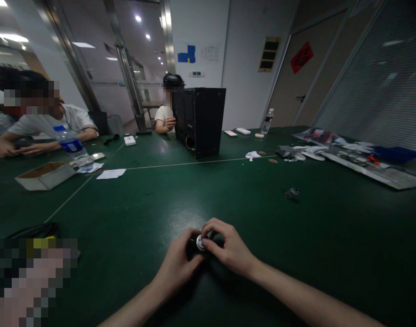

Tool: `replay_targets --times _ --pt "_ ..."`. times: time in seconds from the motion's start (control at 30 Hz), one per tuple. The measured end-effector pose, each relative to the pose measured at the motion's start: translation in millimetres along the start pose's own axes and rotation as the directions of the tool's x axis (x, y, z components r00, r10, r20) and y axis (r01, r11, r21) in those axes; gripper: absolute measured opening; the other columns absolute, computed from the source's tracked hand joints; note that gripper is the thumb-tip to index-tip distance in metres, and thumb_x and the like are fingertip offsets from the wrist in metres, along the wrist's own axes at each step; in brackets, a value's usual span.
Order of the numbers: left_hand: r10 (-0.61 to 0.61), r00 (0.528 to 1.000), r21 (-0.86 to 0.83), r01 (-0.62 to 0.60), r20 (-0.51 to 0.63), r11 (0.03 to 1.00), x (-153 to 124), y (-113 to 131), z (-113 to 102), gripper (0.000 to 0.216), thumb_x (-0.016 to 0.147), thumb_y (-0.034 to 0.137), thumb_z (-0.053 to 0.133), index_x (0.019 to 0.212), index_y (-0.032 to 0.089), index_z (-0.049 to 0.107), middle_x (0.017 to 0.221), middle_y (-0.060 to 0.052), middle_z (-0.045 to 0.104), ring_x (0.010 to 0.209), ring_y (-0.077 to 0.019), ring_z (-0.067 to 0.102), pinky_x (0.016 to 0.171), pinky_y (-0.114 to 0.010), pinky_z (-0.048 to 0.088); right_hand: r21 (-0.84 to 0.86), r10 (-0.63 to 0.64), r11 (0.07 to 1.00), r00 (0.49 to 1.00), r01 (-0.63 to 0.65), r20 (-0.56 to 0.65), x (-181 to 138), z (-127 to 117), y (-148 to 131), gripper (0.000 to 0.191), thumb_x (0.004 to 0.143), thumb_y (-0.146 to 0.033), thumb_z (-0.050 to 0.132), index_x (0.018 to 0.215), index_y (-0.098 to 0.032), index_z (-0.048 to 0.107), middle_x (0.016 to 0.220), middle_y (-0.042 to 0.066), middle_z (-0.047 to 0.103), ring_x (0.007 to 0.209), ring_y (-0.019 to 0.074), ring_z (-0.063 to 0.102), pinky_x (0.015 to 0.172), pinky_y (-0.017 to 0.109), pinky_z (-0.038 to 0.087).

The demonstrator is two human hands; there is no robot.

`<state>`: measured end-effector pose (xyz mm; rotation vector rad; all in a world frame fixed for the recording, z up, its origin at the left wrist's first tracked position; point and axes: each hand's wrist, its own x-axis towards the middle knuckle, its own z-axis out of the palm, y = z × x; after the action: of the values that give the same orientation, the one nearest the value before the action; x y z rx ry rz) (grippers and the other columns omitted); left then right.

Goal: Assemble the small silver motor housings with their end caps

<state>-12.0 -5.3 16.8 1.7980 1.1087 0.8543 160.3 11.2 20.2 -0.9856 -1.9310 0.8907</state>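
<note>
Near the front of the green table, both hands meet at a small round part (200,243) with a pale ring-shaped face. What kind of part it is cannot be made out. My left hand (179,259) curls round its left side, thumb below and fingers above. From the right, my right hand (230,247) pinches at the part's face with thumb and forefinger. The fingers cover much of the part. A small dark cylindrical piece with a metallic end (291,193) lies on the table, ahead and to the right of my hands.
A tall black case (208,122) stands at the far middle, with a person's hand on it. Another person leans on the table at left, behind a water bottle (73,147) and an open cardboard box (47,176). Loose parts cover a tray (395,181) at right.
</note>
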Motion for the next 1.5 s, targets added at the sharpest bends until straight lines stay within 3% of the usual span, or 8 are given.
replay_targets --times 0.7,0.87,0.97,1.1,1.33,1.5 --pt "0.0 1.0 -0.018 0.0 0.004 1.0 1 -6 2 0.02 0.078 0.014 0.061 0.098 0.017 0.057 0.093 -0.005 0.067 0.084 -0.0202 0.063 0.075 -0.029 0.049 0.054 -0.045 0.997 0.998 0.047 -0.037 1 -2 0 0.003 0.084 -0.017 0.059 0.085 -0.018 0.062 0.086 0.002 0.062 0.082 0.0156 0.058 0.074 0.027 0.044" --pt "-0.032 0.998 0.04 0.034 -0.052 0.999 1 -6 0 0.022 0.078 0.012 0.06 0.099 0.017 0.056 0.095 -0.005 0.066 0.086 -0.0213 0.063 0.078 -0.031 0.047 -0.03 -0.056 0.998 0.995 0.053 -0.082 6 -13 4 0.003 0.086 -0.018 0.059 0.085 -0.018 0.062 0.085 0.003 0.062 0.08 0.0156 0.057 0.074 0.028 0.044" --pt "-0.05 0.995 0.071 0.056 -0.087 0.996 1 -5 -1 0.022 0.078 0.012 0.06 0.098 0.018 0.055 0.096 -0.006 0.066 0.088 -0.0221 0.062 0.079 -0.032 0.047 -0.104 0.009 0.995 0.999 -0.004 0.042 8 -19 11 0.006 0.086 -0.016 0.059 0.086 -0.017 0.065 0.085 0.003 0.065 0.079 0.016 0.06 0.074 0.028 0.045" --pt "-0.043 0.995 0.083 0.05 -0.092 0.995 -1 -6 0 0.021 0.079 0.013 0.058 0.098 0.018 0.053 0.095 -0.005 0.065 0.087 -0.0217 0.062 0.078 -0.032 0.047 -0.218 0.056 0.976 0.966 0.0 0.252 7 -20 20 0.011 0.083 -0.012 0.059 0.088 -0.017 0.067 0.086 0.004 0.068 0.079 0.0167 0.061 0.073 0.028 0.044" --pt "-0.011 0.996 0.111 0.021 -0.093 0.994 -4 -3 -2 0.033 0.074 0.011 0.058 0.105 0.018 0.05 0.103 -0.008 0.061 0.097 -0.0246 0.058 0.088 -0.037 0.044 -0.322 0.05 0.946 0.959 0.044 0.278 7 -19 26 0.012 0.078 -0.013 0.063 0.088 -0.018 0.066 0.09 0.005 0.066 0.089 0.0199 0.057 0.082 0.034 0.042" --pt "-0.021 0.996 -0.032 0.018 -0.092 0.999 -4 -1 -6 0.031 0.075 0.014 0.051 0.106 0.018 0.048 0.104 -0.008 0.06 0.097 -0.0251 0.058 0.087 -0.038 0.044 -0.256 0.084 0.966 0.964 -0.018 0.252 6 -21 18 0.029 0.076 -0.017 0.066 0.104 -0.018 0.061 0.1 0.006 0.066 0.094 0.0212 0.058 0.085 0.036 0.043"
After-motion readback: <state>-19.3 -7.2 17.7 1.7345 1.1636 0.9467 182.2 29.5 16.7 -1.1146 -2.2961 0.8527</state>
